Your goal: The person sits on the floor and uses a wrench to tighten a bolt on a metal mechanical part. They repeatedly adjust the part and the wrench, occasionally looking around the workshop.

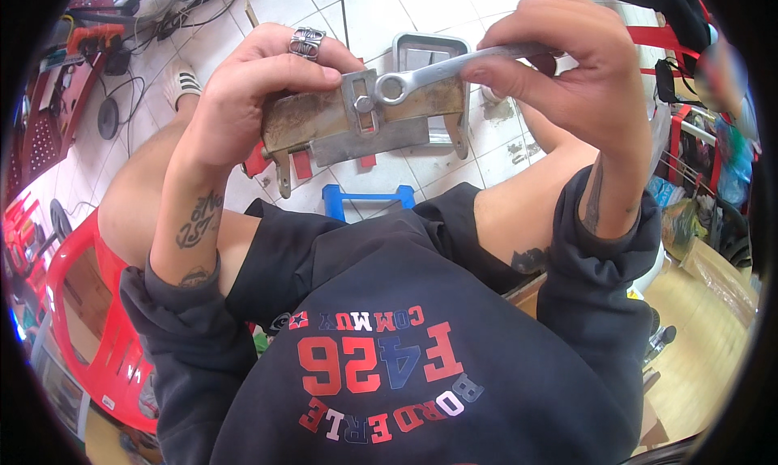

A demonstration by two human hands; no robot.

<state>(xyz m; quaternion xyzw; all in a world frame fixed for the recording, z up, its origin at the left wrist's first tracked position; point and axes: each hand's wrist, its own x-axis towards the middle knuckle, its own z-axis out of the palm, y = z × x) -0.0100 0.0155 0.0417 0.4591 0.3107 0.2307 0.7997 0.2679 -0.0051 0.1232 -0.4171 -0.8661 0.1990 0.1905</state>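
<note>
In front of me a worn metal bracket is held up, with a slotted plate fixed on its face by a hex bolt. My left hand grips the bracket's upper left side, its thumb lying along the top by the plate. Between thumb and fingers of my right hand is a ring spanner. Its ring end sits just right of the bolt, beside the slotted plate and not around the bolt head. The spanner's far end is hidden by my fingers.
A grey tray lies on the tiled floor behind the bracket. Below stands a blue stool-like frame. To the left are a red plastic chair, cables and an orange tool. Cluttered shelving stands at the right.
</note>
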